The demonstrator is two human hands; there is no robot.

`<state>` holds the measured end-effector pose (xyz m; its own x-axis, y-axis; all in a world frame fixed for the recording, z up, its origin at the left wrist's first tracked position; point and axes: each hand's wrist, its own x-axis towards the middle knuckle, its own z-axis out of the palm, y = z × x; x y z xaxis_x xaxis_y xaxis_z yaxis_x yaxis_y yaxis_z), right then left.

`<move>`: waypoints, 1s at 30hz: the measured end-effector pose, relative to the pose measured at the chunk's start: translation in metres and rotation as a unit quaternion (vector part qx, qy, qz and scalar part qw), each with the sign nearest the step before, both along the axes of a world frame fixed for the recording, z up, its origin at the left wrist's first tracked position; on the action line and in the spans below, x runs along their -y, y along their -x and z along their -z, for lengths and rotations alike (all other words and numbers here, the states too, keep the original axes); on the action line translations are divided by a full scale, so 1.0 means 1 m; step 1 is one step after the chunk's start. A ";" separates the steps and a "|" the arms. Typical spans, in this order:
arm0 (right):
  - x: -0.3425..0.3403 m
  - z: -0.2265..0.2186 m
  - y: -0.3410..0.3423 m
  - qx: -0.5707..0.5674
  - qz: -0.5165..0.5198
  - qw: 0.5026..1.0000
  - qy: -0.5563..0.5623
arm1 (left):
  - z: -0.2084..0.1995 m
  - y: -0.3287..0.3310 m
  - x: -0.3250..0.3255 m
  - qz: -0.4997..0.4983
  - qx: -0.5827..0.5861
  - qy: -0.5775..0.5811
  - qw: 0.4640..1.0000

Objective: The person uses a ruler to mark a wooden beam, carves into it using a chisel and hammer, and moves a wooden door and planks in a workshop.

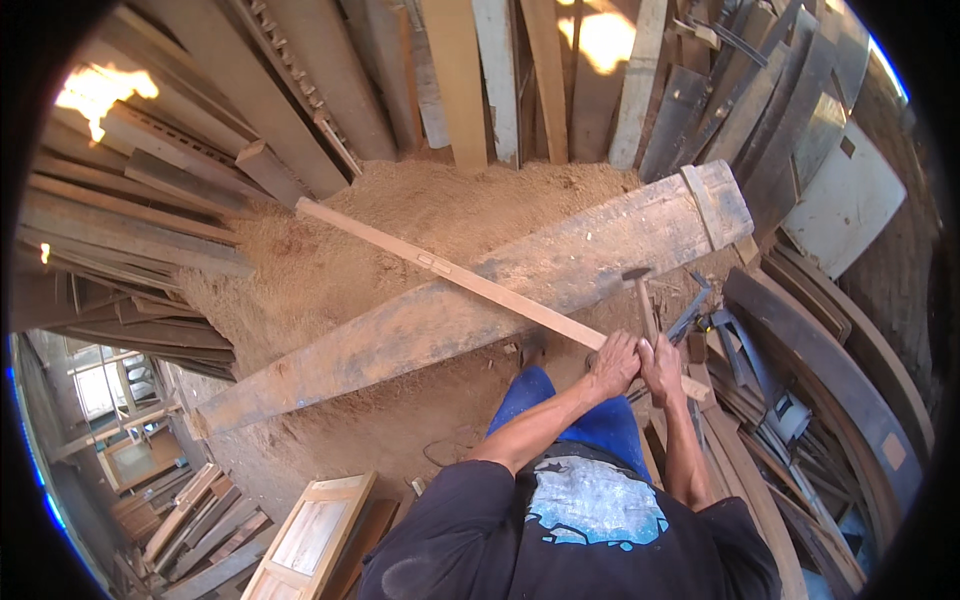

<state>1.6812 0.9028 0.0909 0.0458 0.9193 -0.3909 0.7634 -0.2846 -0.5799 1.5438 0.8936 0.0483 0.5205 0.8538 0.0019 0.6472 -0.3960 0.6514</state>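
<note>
A long, pale wooden strip lies slanted across a thick, worn plank, its near end beside my legs. Two small slots are cut in its upper face, left of the middle. My left hand is closed around the strip close to that near end. Right beside it, my right hand is closed at the lower end of a hammer's wooden handle. The dark hammer head points away from me, over the plank's near edge. Both hands nearly touch, and the fingers' undersides are hidden.
Sawdust heaps behind the plank. Many boards lean along the back and left. At right are a blue metal tool, a curved dark timber and a white panel. A framed wooden panel stands at lower left.
</note>
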 end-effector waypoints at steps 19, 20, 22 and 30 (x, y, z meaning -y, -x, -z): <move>0.124 -0.053 0.062 0.061 -0.052 0.986 0.145 | 0.032 0.247 -0.043 -0.586 0.229 0.357 0.691; 0.119 -0.064 0.060 0.061 -0.041 0.986 0.147 | 0.033 0.242 -0.043 -0.585 0.235 0.353 0.691; 0.115 -0.057 0.048 0.040 -0.058 0.988 0.134 | 0.032 0.238 -0.037 -0.555 0.476 0.343 0.589; 0.091 -0.038 -0.009 -0.048 -0.092 0.980 0.168 | -0.031 0.234 -0.006 -0.448 0.459 0.383 0.665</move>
